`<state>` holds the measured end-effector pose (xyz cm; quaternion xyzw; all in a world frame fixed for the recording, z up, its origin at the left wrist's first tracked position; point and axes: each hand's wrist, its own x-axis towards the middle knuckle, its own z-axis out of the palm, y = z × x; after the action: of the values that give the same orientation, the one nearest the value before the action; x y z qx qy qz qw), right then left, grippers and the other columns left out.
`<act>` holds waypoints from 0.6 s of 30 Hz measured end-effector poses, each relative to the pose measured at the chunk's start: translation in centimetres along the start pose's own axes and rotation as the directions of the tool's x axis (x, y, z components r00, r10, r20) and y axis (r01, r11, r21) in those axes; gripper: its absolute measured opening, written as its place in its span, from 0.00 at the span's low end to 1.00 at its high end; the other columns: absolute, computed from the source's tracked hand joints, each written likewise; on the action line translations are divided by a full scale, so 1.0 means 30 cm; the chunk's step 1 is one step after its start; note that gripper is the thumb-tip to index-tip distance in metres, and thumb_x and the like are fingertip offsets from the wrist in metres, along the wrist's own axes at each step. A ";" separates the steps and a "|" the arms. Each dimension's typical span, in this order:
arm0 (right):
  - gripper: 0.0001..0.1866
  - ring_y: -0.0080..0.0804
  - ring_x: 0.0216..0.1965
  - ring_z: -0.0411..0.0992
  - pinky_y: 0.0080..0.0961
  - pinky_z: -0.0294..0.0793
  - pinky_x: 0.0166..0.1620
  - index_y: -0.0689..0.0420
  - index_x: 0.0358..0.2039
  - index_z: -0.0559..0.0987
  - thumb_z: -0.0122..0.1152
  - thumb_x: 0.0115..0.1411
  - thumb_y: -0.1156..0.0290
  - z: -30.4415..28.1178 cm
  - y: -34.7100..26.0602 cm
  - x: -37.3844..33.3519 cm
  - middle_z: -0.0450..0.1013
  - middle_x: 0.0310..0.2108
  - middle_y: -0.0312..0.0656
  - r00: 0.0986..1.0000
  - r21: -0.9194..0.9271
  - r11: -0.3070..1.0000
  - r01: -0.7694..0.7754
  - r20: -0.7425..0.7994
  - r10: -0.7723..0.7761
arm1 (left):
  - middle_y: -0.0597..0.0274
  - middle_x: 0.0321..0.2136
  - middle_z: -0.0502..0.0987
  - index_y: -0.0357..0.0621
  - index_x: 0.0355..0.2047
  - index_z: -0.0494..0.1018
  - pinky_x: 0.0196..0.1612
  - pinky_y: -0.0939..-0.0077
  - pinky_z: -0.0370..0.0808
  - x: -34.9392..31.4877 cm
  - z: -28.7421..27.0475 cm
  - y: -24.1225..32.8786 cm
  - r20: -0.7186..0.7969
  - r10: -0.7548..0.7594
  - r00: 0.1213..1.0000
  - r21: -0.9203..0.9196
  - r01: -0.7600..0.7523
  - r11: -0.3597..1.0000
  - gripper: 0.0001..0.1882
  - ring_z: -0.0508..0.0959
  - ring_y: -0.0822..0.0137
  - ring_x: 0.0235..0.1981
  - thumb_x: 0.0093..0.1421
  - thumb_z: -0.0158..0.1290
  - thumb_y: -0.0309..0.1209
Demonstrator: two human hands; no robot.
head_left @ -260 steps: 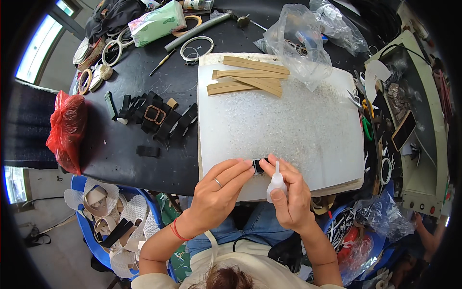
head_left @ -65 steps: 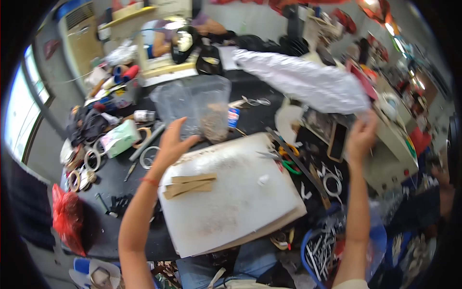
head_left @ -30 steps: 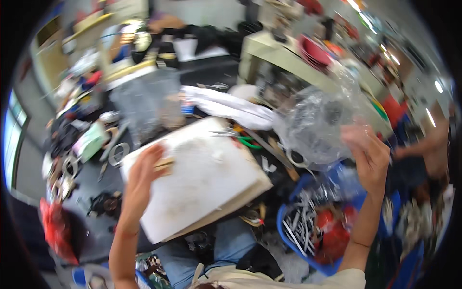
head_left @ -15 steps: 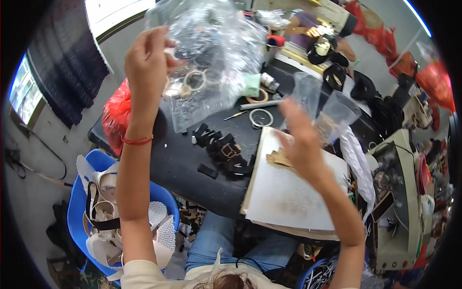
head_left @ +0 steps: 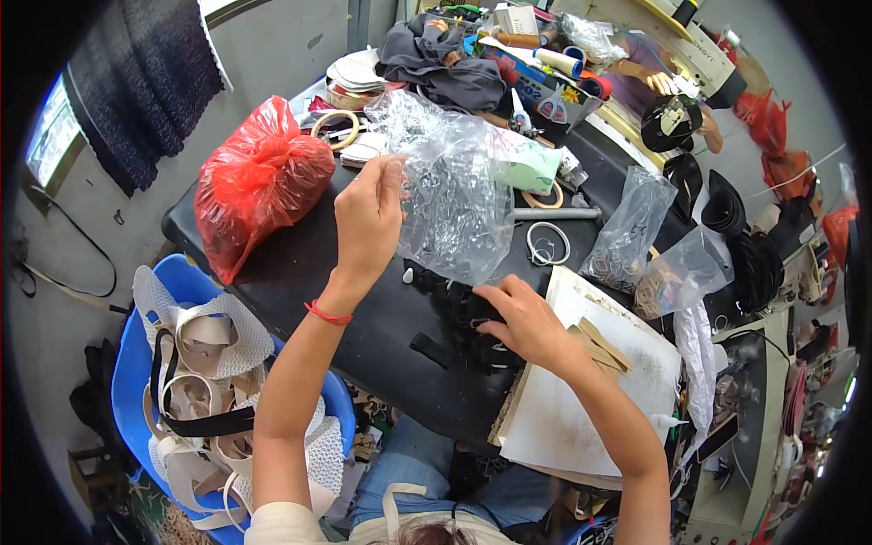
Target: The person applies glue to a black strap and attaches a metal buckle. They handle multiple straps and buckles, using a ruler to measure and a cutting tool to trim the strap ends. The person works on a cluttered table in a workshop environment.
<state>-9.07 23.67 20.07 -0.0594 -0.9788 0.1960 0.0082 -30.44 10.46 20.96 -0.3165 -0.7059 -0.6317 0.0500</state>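
Observation:
My left hand is closed on the left edge of a clear plastic bag, which hangs open and crinkled over the black table. Below the bag lies a heap of short black strap pieces. My right hand reaches into the right side of that heap, thumb and fingers closed around some of the pieces; the bag and fingers partly hide them. One loose black piece lies nearer to me. By the heap stands a tiny white cap.
Right of the heap, tan strips lie on a white board. Beyond are small bags of metal rings, a white ring and a grey rod. A red bag stands left; a blue tub sits below. Another person's hand works at a machine.
My left hand has come down and to the right with the clear bag. My right hand has gone from above the white board leftward onto the black strap pieces. The view has shifted.

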 end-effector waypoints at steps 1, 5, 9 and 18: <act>0.28 0.44 0.42 0.70 0.32 0.71 0.47 0.56 0.54 0.72 0.68 0.53 0.71 -0.009 -0.002 -0.010 0.70 0.43 0.47 1.000 0.036 0.999 0.007 0.010 -0.007 | 0.59 0.31 0.80 0.36 0.46 0.75 0.26 0.80 0.78 -0.007 0.003 -0.014 -0.002 -0.003 1.000 0.007 0.003 1.000 0.16 0.81 0.72 0.30 0.70 0.45 0.35; 0.24 0.38 0.40 0.74 0.29 0.73 0.43 0.56 0.52 0.74 0.68 0.53 0.74 -0.030 0.028 -0.036 0.73 0.44 0.48 0.984 0.237 0.970 0.059 -0.179 -0.016 | 0.58 0.31 0.79 0.37 0.44 0.76 0.28 0.78 0.76 -0.019 0.019 -0.045 -0.036 0.057 0.998 0.072 -0.055 0.996 0.14 0.79 0.71 0.30 0.69 0.46 0.35; 0.21 0.38 0.40 0.77 0.28 0.75 0.42 0.60 0.47 0.74 0.68 0.53 0.74 -0.138 -0.066 -0.074 0.76 0.40 0.48 0.964 0.326 0.940 -0.098 -0.205 0.172 | 0.52 0.34 0.71 0.41 0.40 0.77 0.32 0.63 0.72 -0.032 0.018 -0.036 -0.138 0.223 0.965 0.261 -0.182 0.948 0.13 0.75 0.53 0.30 0.67 0.49 0.38; 0.18 0.55 0.42 0.71 0.44 0.71 0.46 0.64 0.47 0.73 0.61 0.56 0.75 -0.188 -0.166 0.262 0.72 0.37 0.54 0.864 -0.063 0.996 0.058 -0.498 -0.082 | 0.51 0.25 0.73 0.36 0.38 0.76 0.30 0.63 0.70 0.057 0.036 -0.006 -0.134 0.178 0.975 0.242 -0.142 0.960 0.14 0.73 0.55 0.25 0.67 0.48 0.36</act>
<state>-17.21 22.21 27.14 -0.0729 -0.9491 0.1510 0.2668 -31.54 12.11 21.39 -0.3151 -0.7405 -0.5616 0.1922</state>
